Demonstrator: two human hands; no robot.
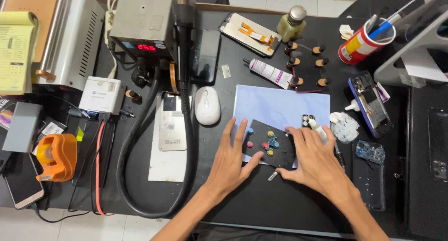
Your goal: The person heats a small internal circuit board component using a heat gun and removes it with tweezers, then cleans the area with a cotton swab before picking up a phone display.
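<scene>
Here the dark phone (275, 148), studded with small coloured clamps, lies between the two hands on the pale blue mat (280, 106) at the near middle of the table (280, 203), its long axis running slantwise from upper left to lower right. The left hand (232, 159) lies flat just to its left, fingers (240, 134) spread and touching its left edge and near corner. The right hand (315, 157) covers its right edge, fingers loosely splayed, pinching nothing.
</scene>
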